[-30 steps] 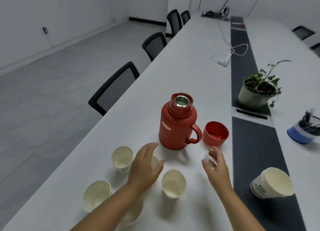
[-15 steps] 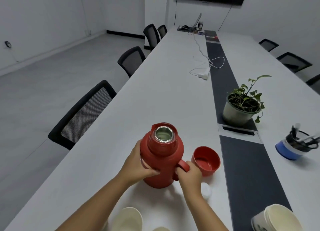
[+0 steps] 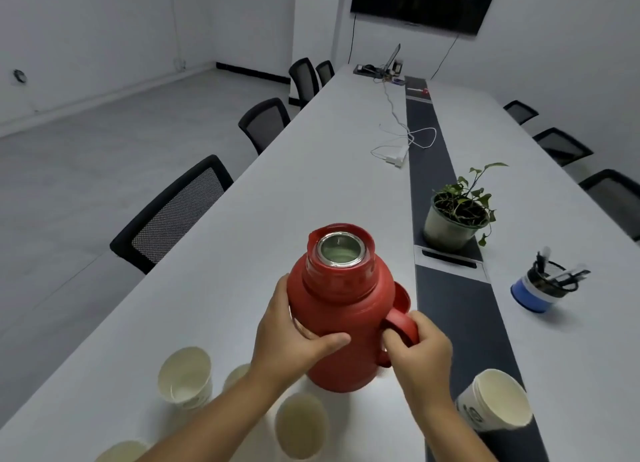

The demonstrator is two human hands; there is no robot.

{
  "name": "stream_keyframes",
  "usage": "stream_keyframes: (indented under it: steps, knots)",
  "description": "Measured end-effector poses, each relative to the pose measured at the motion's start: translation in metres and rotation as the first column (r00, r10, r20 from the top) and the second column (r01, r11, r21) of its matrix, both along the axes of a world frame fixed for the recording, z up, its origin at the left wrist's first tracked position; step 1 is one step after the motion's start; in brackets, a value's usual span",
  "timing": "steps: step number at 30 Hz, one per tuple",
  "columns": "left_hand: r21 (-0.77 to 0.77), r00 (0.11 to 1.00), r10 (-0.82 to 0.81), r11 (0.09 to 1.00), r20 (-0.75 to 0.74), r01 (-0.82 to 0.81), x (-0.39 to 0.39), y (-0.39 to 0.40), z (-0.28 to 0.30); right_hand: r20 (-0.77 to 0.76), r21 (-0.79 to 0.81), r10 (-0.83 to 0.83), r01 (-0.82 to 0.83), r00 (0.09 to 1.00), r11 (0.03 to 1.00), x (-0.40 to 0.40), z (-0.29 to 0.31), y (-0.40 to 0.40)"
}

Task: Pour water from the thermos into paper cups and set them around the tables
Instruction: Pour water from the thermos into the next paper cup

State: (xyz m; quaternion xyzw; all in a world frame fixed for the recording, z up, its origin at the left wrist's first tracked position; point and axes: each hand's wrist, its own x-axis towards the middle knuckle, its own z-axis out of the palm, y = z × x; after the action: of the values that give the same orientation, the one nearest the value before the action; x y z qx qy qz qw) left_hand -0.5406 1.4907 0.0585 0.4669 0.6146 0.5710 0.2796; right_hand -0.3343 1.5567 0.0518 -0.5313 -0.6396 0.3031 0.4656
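Note:
A red thermos (image 3: pixel 341 309) with an open steel mouth is held over the white table (image 3: pixel 311 170); whether its base touches the surface I cannot tell. My left hand (image 3: pixel 291 340) wraps its left side, thumb across the front. My right hand (image 3: pixel 420 354) grips its handle. Several white paper cups stand upright near the front edge: one (image 3: pixel 185 376) at the left, one (image 3: pixel 301 423) below the thermos, one (image 3: pixel 239 375) partly hidden by my left forearm. The red lid (image 3: pixel 401 297) peeks out behind the handle.
A stack of paper cups (image 3: pixel 493 406) lies on its side at the right, on the dark centre strip. A potted plant (image 3: pixel 455 215) and a blue pen holder (image 3: pixel 543 290) sit beyond. Black chairs (image 3: pixel 176 212) line the left edge; cables and a charger (image 3: pixel 398 156) lie further up.
Both hands went from hovering near the cups to gripping the thermos by its body and handle. It now sits nearer me and higher in view. The view tilted up.

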Motion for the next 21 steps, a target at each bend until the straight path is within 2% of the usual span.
stream_keyframes:
  steps: [3, 5, 11, 15, 18, 21]
  knots:
    - [0.016, 0.999, 0.014, 1.000, 0.039, -0.014, 0.028, -0.022, 0.022, 0.038, 0.127, 0.089, -0.093, 0.995, 0.988, 0.035, 0.033, -0.024]
    - [0.019, 0.997, 0.030, 0.999, 0.073, -0.032, 0.047, -0.038, 0.029, 0.116, 0.184, 0.118, -0.139, 0.986, 0.973, 0.056, 0.048, -0.039]
    - [-0.060, 0.976, 0.053, 0.997, 0.210, -0.042, 0.092, -0.090, 0.016, 0.236, 0.243, 0.135, -0.193, 0.962, 0.951, 0.093, 0.069, -0.085]
    - [-0.133, 0.947, 0.091, 0.990, 0.309, -0.052, 0.116, -0.116, -0.004, 0.244, 0.178, 0.163, -0.210, 0.956, 0.962, 0.114, 0.059, -0.105]
    - [-0.178, 0.922, 0.093, 0.984, 0.376, -0.027, 0.126, -0.131, -0.022, 0.308, 0.117, 0.167, -0.212, 0.937, 0.970, 0.118, 0.048, -0.114]
    - [-0.238, 0.916, 0.118, 0.971, 0.383, -0.026, 0.134, -0.142, -0.043, 0.340, 0.038, 0.185, -0.210, 0.922, 0.977, 0.120, 0.036, -0.120]
